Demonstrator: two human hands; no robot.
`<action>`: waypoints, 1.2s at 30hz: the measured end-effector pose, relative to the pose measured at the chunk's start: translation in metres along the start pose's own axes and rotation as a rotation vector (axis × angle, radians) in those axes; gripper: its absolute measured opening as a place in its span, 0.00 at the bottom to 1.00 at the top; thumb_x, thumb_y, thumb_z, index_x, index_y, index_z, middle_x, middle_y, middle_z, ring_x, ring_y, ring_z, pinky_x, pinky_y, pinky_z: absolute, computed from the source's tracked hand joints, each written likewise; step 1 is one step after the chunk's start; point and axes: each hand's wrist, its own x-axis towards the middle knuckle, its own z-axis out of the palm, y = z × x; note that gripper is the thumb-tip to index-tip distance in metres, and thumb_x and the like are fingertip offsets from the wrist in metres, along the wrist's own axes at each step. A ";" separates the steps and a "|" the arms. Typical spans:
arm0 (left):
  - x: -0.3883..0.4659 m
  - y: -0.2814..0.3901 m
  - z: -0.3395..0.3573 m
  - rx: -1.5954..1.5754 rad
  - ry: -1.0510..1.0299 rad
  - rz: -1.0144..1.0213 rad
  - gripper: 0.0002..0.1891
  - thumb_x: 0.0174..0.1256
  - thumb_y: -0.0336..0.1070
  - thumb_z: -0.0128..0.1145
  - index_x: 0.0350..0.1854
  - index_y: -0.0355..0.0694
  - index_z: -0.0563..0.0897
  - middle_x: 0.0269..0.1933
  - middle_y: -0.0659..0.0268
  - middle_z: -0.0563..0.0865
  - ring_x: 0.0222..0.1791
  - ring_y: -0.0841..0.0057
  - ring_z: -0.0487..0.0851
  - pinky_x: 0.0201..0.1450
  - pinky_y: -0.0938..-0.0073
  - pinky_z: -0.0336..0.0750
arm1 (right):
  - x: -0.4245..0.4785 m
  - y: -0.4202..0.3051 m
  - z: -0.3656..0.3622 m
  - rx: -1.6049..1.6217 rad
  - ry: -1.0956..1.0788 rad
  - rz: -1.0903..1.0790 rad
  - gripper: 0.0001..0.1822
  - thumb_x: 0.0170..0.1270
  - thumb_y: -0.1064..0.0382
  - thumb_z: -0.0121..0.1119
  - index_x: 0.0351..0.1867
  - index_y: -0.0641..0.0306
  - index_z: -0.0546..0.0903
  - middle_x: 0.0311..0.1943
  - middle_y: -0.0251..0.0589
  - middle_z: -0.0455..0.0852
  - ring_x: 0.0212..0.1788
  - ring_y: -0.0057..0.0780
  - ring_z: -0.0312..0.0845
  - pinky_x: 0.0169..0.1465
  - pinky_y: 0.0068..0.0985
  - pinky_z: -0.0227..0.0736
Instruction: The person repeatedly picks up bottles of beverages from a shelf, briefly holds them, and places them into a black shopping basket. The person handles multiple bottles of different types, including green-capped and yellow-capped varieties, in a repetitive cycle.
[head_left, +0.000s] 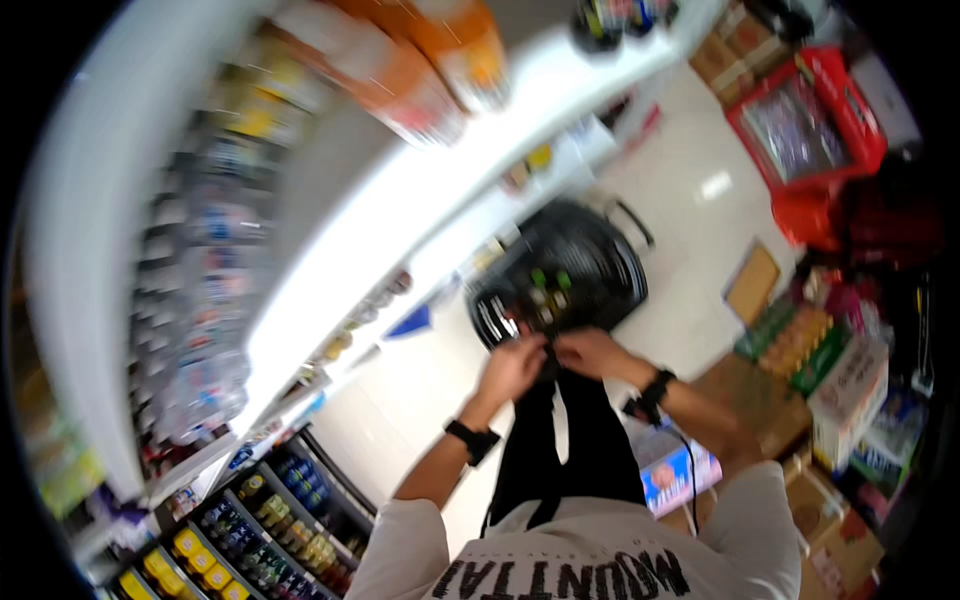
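Note:
A black plastic shopping basket (592, 247) is on the pale tiled floor before me, with a few small items, some green-topped, inside. My left hand (514, 367) and my right hand (592, 354) are close together at the basket's near edge, fingers bent inward. Blur hides whether either one grips the rim or something small. Each wrist wears a black band, and a cable runs from the one on the right side of the picture.
Lit store shelves (390, 225) with bottles curve along the left. Orange-labelled bottles (427, 90) stand near the top. Drink racks (262, 525) fill the lower left. Cardboard boxes (757, 405) and a red-framed container (802, 124) lie along the right.

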 end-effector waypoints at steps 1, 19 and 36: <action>-0.008 0.033 -0.020 -0.041 0.053 0.032 0.13 0.62 0.34 0.61 0.49 0.39 0.82 0.40 0.51 0.86 0.38 0.53 0.85 0.44 0.57 0.80 | -0.013 -0.025 -0.017 0.046 0.018 -0.052 0.08 0.61 0.61 0.62 0.37 0.61 0.81 0.31 0.47 0.83 0.35 0.49 0.81 0.37 0.38 0.74; -0.074 0.282 -0.357 -0.003 1.050 0.536 0.09 0.68 0.24 0.57 0.48 0.31 0.84 0.45 0.57 0.89 0.44 0.72 0.87 0.48 0.75 0.80 | 0.041 -0.471 -0.283 -0.355 0.297 -0.928 0.07 0.61 0.63 0.61 0.38 0.60 0.86 0.31 0.44 0.87 0.31 0.41 0.83 0.34 0.33 0.77; -0.031 0.245 -0.455 -0.502 0.853 0.487 0.13 0.70 0.29 0.56 0.53 0.29 0.80 0.48 0.54 0.88 0.51 0.71 0.86 0.57 0.74 0.78 | 0.274 -0.652 -0.400 -1.333 0.932 -0.662 0.14 0.62 0.66 0.59 0.49 0.62 0.82 0.41 0.52 0.87 0.44 0.50 0.84 0.44 0.44 0.81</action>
